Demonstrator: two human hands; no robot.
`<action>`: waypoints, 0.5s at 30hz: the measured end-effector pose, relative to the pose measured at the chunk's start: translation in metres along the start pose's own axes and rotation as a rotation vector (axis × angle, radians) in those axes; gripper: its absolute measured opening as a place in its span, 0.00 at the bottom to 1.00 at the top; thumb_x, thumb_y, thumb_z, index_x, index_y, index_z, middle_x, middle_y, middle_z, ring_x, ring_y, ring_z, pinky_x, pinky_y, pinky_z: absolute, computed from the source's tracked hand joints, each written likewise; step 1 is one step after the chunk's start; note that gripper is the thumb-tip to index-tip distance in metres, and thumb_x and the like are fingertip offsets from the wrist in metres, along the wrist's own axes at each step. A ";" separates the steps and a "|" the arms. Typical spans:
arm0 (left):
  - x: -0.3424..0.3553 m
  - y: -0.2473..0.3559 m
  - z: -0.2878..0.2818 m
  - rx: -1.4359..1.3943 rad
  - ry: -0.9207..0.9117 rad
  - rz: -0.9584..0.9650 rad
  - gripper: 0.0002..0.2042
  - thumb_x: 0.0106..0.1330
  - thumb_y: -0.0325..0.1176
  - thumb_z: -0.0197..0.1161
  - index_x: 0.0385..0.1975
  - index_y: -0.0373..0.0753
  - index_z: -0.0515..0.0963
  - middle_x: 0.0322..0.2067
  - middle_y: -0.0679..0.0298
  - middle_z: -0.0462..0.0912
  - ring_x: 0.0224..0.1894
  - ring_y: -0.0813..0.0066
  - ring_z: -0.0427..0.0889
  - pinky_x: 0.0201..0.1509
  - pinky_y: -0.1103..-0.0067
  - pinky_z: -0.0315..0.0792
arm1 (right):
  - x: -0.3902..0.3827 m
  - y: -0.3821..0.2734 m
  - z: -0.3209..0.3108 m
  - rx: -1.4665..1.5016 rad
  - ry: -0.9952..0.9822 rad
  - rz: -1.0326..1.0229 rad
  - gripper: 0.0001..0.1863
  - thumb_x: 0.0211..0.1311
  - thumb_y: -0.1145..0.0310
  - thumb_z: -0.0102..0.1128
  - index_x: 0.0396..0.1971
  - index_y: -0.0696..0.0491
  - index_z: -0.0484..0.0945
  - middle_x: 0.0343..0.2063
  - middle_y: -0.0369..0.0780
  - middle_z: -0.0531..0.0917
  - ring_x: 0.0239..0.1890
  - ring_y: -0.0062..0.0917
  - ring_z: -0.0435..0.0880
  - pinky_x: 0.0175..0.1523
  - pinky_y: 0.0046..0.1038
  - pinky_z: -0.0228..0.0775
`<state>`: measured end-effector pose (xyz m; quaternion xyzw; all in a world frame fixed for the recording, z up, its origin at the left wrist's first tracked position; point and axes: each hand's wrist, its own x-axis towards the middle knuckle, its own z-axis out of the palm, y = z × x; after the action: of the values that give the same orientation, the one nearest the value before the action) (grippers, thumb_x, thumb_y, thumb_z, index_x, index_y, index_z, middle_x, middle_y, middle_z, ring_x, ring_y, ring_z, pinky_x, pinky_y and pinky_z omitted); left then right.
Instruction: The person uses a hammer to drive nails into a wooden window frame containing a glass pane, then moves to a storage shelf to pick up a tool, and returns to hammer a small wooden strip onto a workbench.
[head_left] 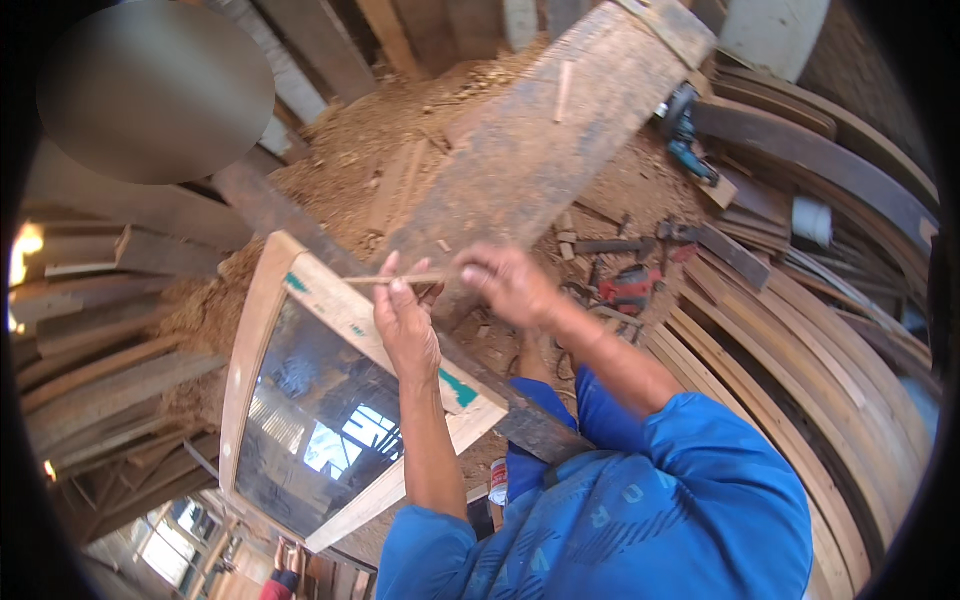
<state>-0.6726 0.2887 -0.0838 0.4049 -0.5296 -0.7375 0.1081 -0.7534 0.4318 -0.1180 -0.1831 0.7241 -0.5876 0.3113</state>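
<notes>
A thin wooden strip lies level across my left hand, gripped between thumb and fingers. At the strip's right end is my right hand, its fingers curled in and smeared by motion; what they hold, if anything, does not show. Below and left of my hands is a wood-framed glass panel with a curved side. Green patches mark its pale frame, and the dark glass reflects windows. My left forearm passes over the frame's right part.
A wide wooden plank runs away to the far right, with a small stick on it. Right of it lie a teal power tool, a red tool and stacked curved boards. Sawdust covers the ground.
</notes>
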 end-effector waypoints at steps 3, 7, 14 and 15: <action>-0.015 -0.039 0.000 -0.163 -0.027 -0.001 0.16 0.77 0.37 0.54 0.56 0.32 0.71 0.43 0.55 0.80 0.45 0.66 0.81 0.54 0.68 0.78 | -0.051 0.019 0.023 0.332 0.021 0.153 0.11 0.66 0.71 0.56 0.43 0.61 0.78 0.30 0.42 0.82 0.35 0.28 0.80 0.45 0.31 0.73; -0.020 -0.045 -0.003 -0.292 0.018 -0.063 0.15 0.75 0.34 0.56 0.55 0.33 0.71 0.43 0.56 0.79 0.44 0.66 0.82 0.54 0.68 0.79 | -0.079 0.029 0.004 0.311 -0.001 0.325 0.11 0.66 0.70 0.56 0.43 0.61 0.80 0.30 0.41 0.81 0.36 0.22 0.78 0.44 0.29 0.73; -0.015 -0.042 0.012 -0.326 -0.176 -0.025 0.13 0.72 0.26 0.59 0.53 0.35 0.71 0.44 0.54 0.83 0.44 0.64 0.85 0.53 0.66 0.81 | -0.085 0.022 -0.065 0.353 0.192 0.259 0.09 0.63 0.71 0.62 0.41 0.57 0.82 0.31 0.33 0.81 0.36 0.17 0.77 0.42 0.24 0.72; -0.016 -0.042 0.020 -0.329 -0.175 0.003 0.12 0.72 0.25 0.59 0.52 0.35 0.71 0.44 0.53 0.83 0.45 0.63 0.85 0.53 0.66 0.81 | -0.085 0.013 -0.076 0.363 0.162 0.311 0.09 0.65 0.70 0.61 0.42 0.57 0.82 0.31 0.32 0.82 0.35 0.15 0.78 0.42 0.22 0.72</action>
<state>-0.6647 0.3292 -0.1098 0.3153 -0.4097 -0.8465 0.1275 -0.7393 0.5447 -0.1020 0.0370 0.6489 -0.6656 0.3668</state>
